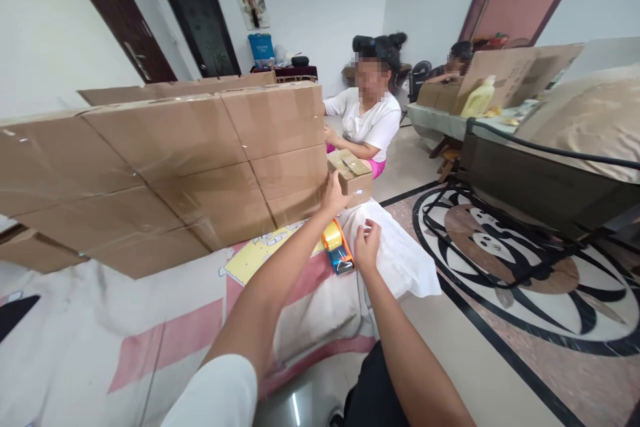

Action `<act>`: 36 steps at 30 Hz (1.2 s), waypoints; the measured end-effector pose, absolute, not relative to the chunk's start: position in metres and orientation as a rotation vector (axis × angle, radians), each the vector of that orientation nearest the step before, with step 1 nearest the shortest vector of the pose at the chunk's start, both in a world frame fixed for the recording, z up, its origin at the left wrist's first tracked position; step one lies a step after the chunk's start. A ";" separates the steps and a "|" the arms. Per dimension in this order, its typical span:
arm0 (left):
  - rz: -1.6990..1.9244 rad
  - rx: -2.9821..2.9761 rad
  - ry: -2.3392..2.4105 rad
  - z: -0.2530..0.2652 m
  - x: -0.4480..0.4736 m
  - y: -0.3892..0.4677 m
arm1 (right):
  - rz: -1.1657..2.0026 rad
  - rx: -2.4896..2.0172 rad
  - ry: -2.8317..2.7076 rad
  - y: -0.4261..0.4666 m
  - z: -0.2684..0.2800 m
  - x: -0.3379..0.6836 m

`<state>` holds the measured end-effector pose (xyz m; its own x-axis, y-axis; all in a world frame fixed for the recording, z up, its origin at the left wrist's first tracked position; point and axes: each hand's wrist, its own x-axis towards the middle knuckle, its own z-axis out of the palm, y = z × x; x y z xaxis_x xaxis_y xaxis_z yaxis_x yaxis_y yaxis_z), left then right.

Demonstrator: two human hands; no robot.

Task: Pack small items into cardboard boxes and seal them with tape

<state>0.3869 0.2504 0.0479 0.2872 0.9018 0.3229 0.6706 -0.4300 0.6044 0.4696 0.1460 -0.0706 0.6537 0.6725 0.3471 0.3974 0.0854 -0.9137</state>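
Observation:
A small cardboard box (359, 190), its top crossed by tape, rests at the end of a big stack. My left hand (335, 195) grips its near left corner, the thumb on the front face and the fingers in the gap beside the stack. My right hand (368, 244) hovers above white cloth with loosely curled fingers apart and nothing in them. Between my forearms, an orange and blue tape dispenser (339, 250) with a yellowish roll lies on the bed cover, touched by neither hand.
The wall of stacked cardboard boxes (210, 167) fills the left side. Beyond it sits a person in a white shirt (373, 120). Pink-and-white bedding (190, 320) covers the surface before me. At right stand a dark-framed piece of furniture (540, 180) and a table with a yellow bottle (479, 99).

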 end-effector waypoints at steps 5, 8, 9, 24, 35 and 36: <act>0.956 2.239 1.318 0.021 0.229 0.156 | 0.194 -1.495 -0.922 0.139 -0.055 0.468; 0.979 2.151 1.480 0.000 0.099 0.103 | 0.150 -1.455 -0.948 0.135 -0.033 0.454; 0.998 2.098 1.549 -0.005 0.055 0.090 | 0.122 -1.440 -0.958 0.134 -0.024 0.445; 1.617 0.995 2.377 -0.040 -0.344 0.168 | 1.517 -0.970 -1.648 0.101 -0.028 -0.015; 1.758 0.885 2.407 -0.048 -0.387 0.287 | 1.934 -1.095 -0.905 0.282 -0.042 -0.303; 1.797 0.881 2.418 -0.055 -0.386 0.290 | 1.947 -1.074 -0.867 0.291 -0.047 -0.306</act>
